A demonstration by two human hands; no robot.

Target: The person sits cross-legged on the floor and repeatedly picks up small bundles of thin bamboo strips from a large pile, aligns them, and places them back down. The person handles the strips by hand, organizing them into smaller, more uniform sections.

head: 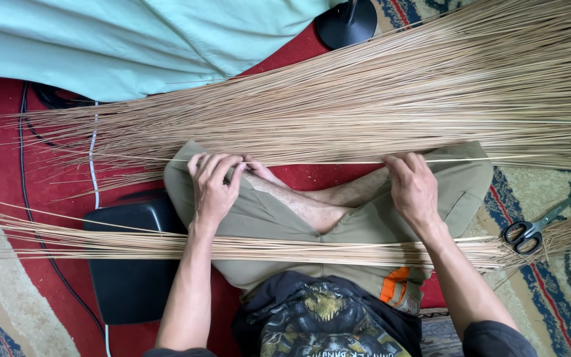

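Your left hand [213, 188] and right hand [412, 188] pinch one thin stick [325, 162] taut above your knees, fingers closed on it (singled out from the big stick pile [378, 99] beyond).

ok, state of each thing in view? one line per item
left hand: fingers pinching a single thin stick
right hand: pinching the same stick
single stick: stretched level between both hands
big stick pile: fanned out on the floor
small bundle: lying across the lap
scissors: on the rug, blades shut
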